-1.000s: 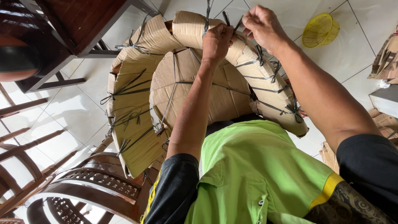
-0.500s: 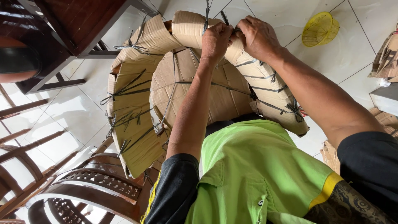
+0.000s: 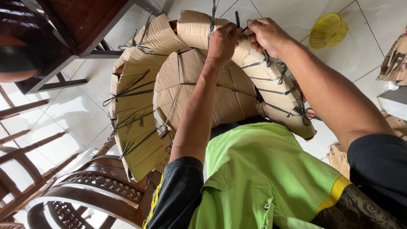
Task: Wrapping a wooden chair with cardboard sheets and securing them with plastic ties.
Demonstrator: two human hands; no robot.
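A curved chair part wrapped in brown cardboard (image 3: 140,106) arches across the middle of the head view, bound with many grey straps (image 3: 271,91). At the top of the arch my left hand (image 3: 222,40) is closed around a grey strap end (image 3: 237,19) that sticks up. My right hand (image 3: 265,34) sits right beside it, fingers pinching the same strap where it crosses the cardboard. A round cardboard-covered seat (image 3: 220,97) lies inside the arch, tied with thin straps too. My green shirt (image 3: 263,178) fills the lower part of the view.
Dark wooden chairs (image 3: 97,186) stand at lower left, and a dark wooden table frame (image 3: 72,25) at upper left. A yellow wire basket (image 3: 328,29) lies on the white tiled floor (image 3: 72,114) at upper right. Loose cardboard pieces (image 3: 396,63) are stacked at the right edge.
My right hand has come down and left until it meets my left hand on the strap at the top of the arch. The left hand has stayed in place.
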